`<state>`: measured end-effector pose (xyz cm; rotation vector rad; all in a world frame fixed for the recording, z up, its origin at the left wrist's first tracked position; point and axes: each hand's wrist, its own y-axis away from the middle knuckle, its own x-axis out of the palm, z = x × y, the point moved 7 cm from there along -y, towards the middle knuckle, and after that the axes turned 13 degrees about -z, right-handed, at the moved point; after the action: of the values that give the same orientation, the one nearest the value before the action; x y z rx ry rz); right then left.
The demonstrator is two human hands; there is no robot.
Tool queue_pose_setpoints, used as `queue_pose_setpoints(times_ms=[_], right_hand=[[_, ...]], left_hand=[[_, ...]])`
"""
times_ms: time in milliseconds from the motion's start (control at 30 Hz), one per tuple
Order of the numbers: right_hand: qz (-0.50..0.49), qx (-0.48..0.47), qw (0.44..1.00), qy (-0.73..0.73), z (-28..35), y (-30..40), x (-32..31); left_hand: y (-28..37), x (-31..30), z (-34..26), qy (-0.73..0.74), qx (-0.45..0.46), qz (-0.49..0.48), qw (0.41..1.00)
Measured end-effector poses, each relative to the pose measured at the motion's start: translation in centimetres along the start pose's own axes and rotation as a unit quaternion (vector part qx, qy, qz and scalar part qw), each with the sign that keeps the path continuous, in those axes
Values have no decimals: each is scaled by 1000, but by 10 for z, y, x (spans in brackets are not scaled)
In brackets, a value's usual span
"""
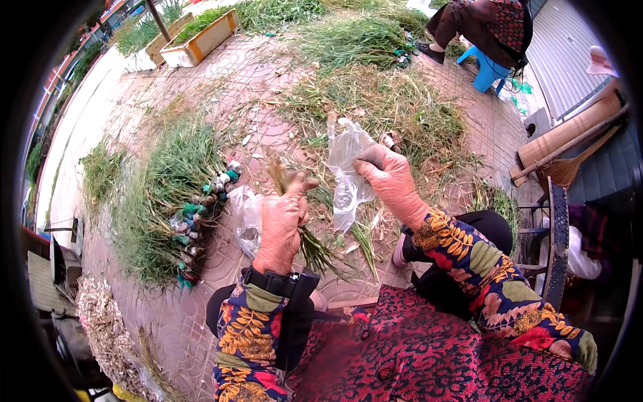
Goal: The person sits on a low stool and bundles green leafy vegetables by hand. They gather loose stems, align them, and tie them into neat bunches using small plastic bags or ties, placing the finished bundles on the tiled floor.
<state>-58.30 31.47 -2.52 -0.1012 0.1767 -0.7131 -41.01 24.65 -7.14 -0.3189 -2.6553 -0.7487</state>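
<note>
My left hand grips a small bundle of green grassy stems, with its brownish root end sticking up past my fingers. In my right hand a sheet of thin clear plastic film is pinched between thumb and fingers, hanging down beside the bundle and apart from it. Another crumpled piece of clear plastic lies on the paving just left of my left hand. Below the hanging film, some loose green stems rest on the ground between my feet.
At left lies a row of bundles with plastic-wrapped ends. Loose dry stalks cover the ground ahead. Planter boxes stand at far left. Another person sits on a blue stool. A broom and metal rack are at right.
</note>
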Motion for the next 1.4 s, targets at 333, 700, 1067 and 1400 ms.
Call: queue_pose_setpoints(times_ms=[333, 700, 1067, 1400], right_hand=[[-8, 54, 991, -120, -8, -22, -18], [101, 144, 984, -38, -24, -1, 1], [117, 171, 978, 33, -85, -16, -11], [-56, 95, 967, 229, -298, -55, -120]], left_hand=[[-18, 8, 17, -69, -34, -8, 997], [-3, 23, 10, -54, -44, 75, 995], [-28, -6, 22, -152, 20, -33, 988], [-18, 8, -7, -45, 49, -14, 998]])
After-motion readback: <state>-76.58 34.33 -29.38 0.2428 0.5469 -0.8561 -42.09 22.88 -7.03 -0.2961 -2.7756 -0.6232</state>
